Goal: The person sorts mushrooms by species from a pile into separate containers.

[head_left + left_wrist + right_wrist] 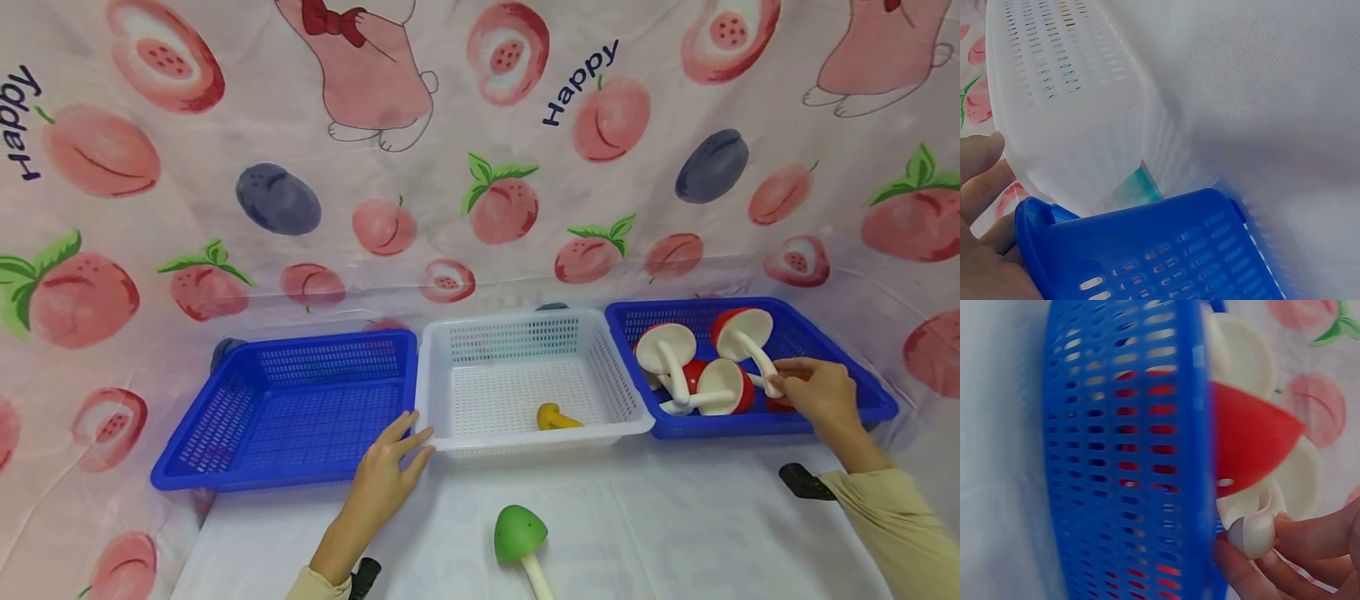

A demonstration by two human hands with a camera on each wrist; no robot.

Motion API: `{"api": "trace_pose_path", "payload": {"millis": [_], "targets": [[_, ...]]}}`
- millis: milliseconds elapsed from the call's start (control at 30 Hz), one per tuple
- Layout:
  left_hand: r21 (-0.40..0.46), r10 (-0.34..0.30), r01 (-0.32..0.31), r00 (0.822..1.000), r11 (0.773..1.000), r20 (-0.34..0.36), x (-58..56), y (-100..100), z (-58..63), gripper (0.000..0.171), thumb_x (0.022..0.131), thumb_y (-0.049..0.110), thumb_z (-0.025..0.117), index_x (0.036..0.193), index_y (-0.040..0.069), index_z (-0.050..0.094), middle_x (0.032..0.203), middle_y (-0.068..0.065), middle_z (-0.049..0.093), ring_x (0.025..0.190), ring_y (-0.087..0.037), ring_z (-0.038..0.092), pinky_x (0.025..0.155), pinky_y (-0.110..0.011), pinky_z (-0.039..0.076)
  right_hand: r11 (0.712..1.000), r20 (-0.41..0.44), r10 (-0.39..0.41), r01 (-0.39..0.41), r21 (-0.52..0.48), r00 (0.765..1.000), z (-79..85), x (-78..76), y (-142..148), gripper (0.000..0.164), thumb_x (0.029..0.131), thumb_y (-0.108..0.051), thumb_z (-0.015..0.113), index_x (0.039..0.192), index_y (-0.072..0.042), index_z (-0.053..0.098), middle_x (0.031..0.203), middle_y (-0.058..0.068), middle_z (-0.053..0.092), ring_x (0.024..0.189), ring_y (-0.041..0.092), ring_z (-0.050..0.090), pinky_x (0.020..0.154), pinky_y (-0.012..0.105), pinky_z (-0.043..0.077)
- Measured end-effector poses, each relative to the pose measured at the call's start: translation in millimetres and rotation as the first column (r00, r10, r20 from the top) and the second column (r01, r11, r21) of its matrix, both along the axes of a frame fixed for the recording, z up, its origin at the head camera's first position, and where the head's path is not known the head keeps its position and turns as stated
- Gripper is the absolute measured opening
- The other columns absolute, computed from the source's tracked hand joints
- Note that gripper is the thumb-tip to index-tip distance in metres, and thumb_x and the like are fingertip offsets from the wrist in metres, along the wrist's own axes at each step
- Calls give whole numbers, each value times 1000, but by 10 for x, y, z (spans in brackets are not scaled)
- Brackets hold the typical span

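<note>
Over the right blue basket [840,367], my right hand [821,396] pinches the end of a toy mushroom's white stem [1259,532] between thumb and fingers. Its red cap with a pale underside [753,325] leans up toward the back of that basket. Several other red-capped mushrooms [726,390] lie heaped beside it. My left hand [386,479] touches the spot where the rims of the white basket [532,440] and the left blue basket [300,479] meet, its fingers extended and spread. One small yellow mushroom [551,417] lies inside the white basket near its front wall.
A green-capped mushroom [520,533] with a white stem lies on the white tablecloth [652,533] in front of the baskets. The three baskets stand side by side against a fruit-printed cloth [450,200] hanging behind them.
</note>
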State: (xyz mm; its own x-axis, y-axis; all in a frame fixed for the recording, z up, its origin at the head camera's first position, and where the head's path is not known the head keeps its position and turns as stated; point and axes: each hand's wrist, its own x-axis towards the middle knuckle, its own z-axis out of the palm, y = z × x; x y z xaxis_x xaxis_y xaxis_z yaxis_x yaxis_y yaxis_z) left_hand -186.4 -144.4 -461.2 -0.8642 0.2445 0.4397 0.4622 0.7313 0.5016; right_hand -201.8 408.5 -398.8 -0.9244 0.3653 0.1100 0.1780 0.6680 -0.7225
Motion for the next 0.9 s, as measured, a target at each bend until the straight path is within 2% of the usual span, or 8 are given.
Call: {"api": "trace_pose_path", "payload": {"millis": [67, 133, 200, 300, 400, 600, 767, 900], "targets": [[-2, 1, -1, 1000, 1000, -5, -1, 1, -4, 29, 86, 18, 71, 113, 6, 70, 133, -17, 53, 127, -36, 45, 94, -55, 42, 999, -16, -9, 9, 42, 1000, -68, -14, 10, 38, 90, -10, 60, 115, 19, 55, 87, 27, 67, 52, 7, 63, 49, 23, 53], [-1, 0, 0, 1000, 1000, -8, -1, 2, -8, 29, 86, 18, 71, 113, 6, 70, 133, -17, 53, 127, -36, 45, 94, -55, 42, 997, -36, -10, 12, 70, 999, -125, -26, 0, 35, 89, -10, 61, 110, 18, 58, 83, 27, 68, 51, 8, 63, 66, 25, 53], [0, -3, 3, 1000, 1000, -13, 1, 5, -8, 29, 86, 18, 71, 112, 6, 70, 133, -18, 53, 127, -36, 45, 94, -55, 43, 992, -41, -13, 18, 123, 999, -170, -37, -13, 33, 89, -11, 61, 105, 17, 61, 82, 26, 67, 56, 15, 64, 71, 36, 50], [8, -7, 7, 1000, 1000, -21, 4, 11, -11, 29, 85, 17, 71, 112, 6, 70, 133, -19, 53, 127, -37, 45, 94, -55, 43, 971, -39, 8, 1, 241, 999, -224, -47, -19, 29, 86, -10, 61, 98, 16, 63, 87, 30, 66, 69, 36, 62, 68, 52, 41], [12, -6, 6, 1000, 1000, -20, 4, 21, -16, 29, 85, 18, 71, 112, 6, 70, 133, -19, 53, 126, -37, 45, 95, -55, 42, 936, -27, 59, -46, 348, 998, -267, -38, 1, 23, 80, -6, 61, 91, 14, 65, 87, 31, 64, 78, 49, 54, 58, 50, 42], [24, 6, -5, 1000, 1000, -20, 4, 49, -27, 30, 85, 19, 72, 112, 7, 71, 133, -17, 53, 126, -36, 46, 95, -56, 42, 902, -21, 133, -112, 417, 991, -256, 51, -45, 18, 74, -1, 62, 85, 14, 65, 80, 29, 63, 68, 42, 55, 55, 51, 49], [38, 18, -17, 1000, 999, -11, 17, 55, -22, 31, 84, 18, 73, 113, 7, 70, 133, -17, 53, 127, -36, 45, 95, -57, 41, 917, -40, 73, -52, 396, 997, -138, 151, -219, 23, 75, -3, 59, 92, 10, 66, 87, 28, 64, 64, 35, 53, 44, 40, 44], [79, 21, -23, 999, 997, 25, 45, 42, -7, 31, 85, 17, 72, 113, 5, 70, 135, -18, 51, 128, -37, 43, 97, -57, 40, 934, -8, 28, -23, 357, 1000, -38, 239, -365, 26, 77, -6, 58, 97, 9, 65, 91, 28, 64, 66, 37, 53, 46, 43, 41]]}}
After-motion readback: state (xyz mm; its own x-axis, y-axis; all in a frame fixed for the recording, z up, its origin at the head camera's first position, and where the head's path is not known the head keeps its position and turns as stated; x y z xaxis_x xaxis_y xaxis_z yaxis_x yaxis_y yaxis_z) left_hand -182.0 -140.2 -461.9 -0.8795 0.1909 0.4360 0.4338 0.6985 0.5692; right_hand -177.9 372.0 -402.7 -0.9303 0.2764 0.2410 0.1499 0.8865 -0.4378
